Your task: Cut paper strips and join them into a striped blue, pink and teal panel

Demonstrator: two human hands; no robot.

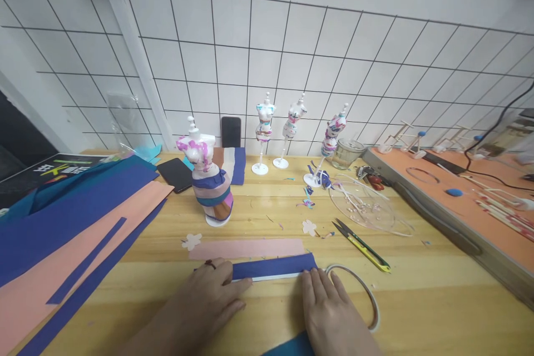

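A dark blue strip (pixel 273 267) with a white lower edge lies across the table in front of me. My left hand (pixel 204 295) rests on its left end, index finger stretched along the white edge. Flat on its right end lies my right hand (pixel 327 306), fingers extended side by side. Just behind is a pink strip (pixel 250 248). A thin pale tape roll (pixel 371 300) touches or nearly touches my right hand. Yellow-handled thread snips (pixel 362 247) lie farther right. A teal piece (pixel 292 346) shows partly beneath my right wrist.
A small dress form (pixel 208 183) wrapped in coloured strips stands behind my hands; three slimmer forms (pixel 265 122) stand near the gridded wall. Blue and pink sheets (pixel 62 233) cover the left side. Right are a clear plastic piece (pixel 362 206), a glass jar (pixel 346 154) and an orange-topped surface (pixel 459 178).
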